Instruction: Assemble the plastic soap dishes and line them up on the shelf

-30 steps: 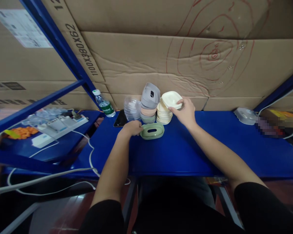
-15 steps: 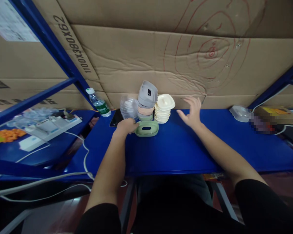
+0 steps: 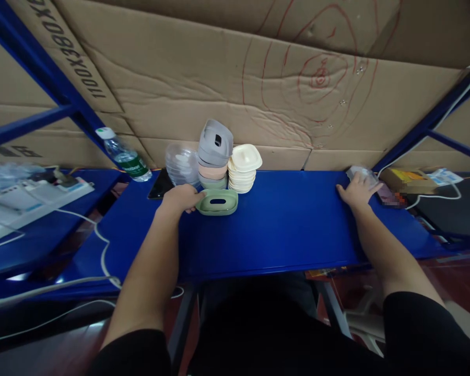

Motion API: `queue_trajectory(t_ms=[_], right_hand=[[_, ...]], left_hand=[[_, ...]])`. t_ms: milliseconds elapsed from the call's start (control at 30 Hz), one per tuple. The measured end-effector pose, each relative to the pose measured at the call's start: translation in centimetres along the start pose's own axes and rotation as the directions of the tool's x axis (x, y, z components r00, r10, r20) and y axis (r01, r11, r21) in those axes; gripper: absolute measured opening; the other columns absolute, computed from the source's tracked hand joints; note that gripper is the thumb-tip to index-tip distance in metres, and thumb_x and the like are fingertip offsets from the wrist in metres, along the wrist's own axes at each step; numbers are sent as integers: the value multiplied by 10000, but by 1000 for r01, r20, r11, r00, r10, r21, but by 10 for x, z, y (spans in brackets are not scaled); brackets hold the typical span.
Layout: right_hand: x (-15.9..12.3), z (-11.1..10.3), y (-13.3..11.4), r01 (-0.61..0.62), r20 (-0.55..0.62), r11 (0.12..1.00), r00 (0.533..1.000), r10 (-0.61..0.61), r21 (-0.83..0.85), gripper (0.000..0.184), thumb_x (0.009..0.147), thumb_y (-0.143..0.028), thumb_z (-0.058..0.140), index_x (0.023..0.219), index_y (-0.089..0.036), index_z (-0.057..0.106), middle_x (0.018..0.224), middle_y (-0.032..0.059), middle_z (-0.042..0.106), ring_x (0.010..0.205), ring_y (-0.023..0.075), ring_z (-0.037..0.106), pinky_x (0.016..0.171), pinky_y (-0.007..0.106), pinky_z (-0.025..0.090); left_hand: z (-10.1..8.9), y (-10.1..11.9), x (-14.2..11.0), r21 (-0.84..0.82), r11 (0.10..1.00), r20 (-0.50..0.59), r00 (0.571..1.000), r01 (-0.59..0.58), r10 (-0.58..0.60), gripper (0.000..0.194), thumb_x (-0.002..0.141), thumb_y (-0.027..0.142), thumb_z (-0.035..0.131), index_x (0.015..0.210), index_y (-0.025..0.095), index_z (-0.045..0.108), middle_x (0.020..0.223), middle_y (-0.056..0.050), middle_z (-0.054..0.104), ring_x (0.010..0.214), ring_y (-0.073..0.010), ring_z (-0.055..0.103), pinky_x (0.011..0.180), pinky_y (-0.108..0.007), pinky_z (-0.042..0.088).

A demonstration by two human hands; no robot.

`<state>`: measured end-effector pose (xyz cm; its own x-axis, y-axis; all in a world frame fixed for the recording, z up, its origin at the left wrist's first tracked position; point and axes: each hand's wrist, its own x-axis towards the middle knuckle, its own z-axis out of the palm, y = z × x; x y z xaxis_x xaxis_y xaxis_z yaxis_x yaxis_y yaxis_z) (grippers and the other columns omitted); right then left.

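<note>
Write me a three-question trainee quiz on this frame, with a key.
1. What colour is the slotted dish that the left hand grips?
2. True or false: the bottle is left of the cream-coloured stack.
3. The right hand is at which thing?
A) the bottle
B) the clear plastic container
C) the grey dishes

Key: 1, green; 2, true; 3, B.

There are three stacks (layers too blurred), one unstacked green dish, one bottle.

Slotted green tray; clear plastic piece
</note>
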<state>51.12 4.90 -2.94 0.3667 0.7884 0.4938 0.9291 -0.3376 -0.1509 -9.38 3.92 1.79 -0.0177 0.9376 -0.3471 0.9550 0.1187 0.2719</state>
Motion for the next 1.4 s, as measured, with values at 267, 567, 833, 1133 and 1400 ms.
queue_trajectory(t_ms=[267, 567, 833, 1133, 1400], right_hand=[[-6, -3, -20, 30, -91, 997, 995, -36, -71, 829, 943, -575, 485, 1576, -75, 295, 1538, 294, 449, 1420, 443, 340, 1135, 754, 136], [-20, 2, -42, 60, -44, 998, 997, -59, 18, 718, 880, -653, 585, 1401, -160, 554, 1354, 227, 601, 1273, 435, 493, 1112, 751, 200], [-28, -7, -62, 192, 62, 912, 971, -229, 362, 640, 762, -530, 733, 1291, -176, 669, 1423, 202, 602, 1300, 370, 559, 1120, 493, 432], [-85, -52, -117, 504, 76, 452, 602, -795, 736, 653, 743, -485, 833, 1342, -276, 675, 1498, 100, 597, 1472, 366, 466, 1211, 588, 382], [-85, -81, -157, 419, -77, 243, 616, -784, 875, 434, 892, -512, 742, 1287, -339, 703, 1408, 67, 676, 1349, 303, 602, 1159, 562, 454]], left_hand=[[-1, -7, -2, 2, 1000, -36, 999, -25, 25, 656, 874, 755, 449, 532, 217, 601, 649, -79, 746, 607, -225, 717, 631, -305, 504], [-12, 4, -22, 155, 987, -168, 984, -34, 60, 732, 864, 855, 383, 533, 233, 583, 630, -114, 686, 663, -281, 664, 662, -368, 433], [4, 35, -38, 207, 920, -355, 851, -333, 388, 594, 949, 696, 434, 652, 228, 647, 688, -66, 698, 723, -241, 648, 628, -318, 383], [49, 84, -47, 193, 763, -261, 718, -616, 645, 411, 961, 586, 556, 1058, 243, 762, 902, -32, 792, 886, -225, 720, 762, -313, 478], [55, 83, -43, 213, 713, -330, 638, -668, 696, 359, 968, 519, 618, 1127, 225, 749, 1015, -48, 797, 989, -222, 734, 842, -313, 517]])
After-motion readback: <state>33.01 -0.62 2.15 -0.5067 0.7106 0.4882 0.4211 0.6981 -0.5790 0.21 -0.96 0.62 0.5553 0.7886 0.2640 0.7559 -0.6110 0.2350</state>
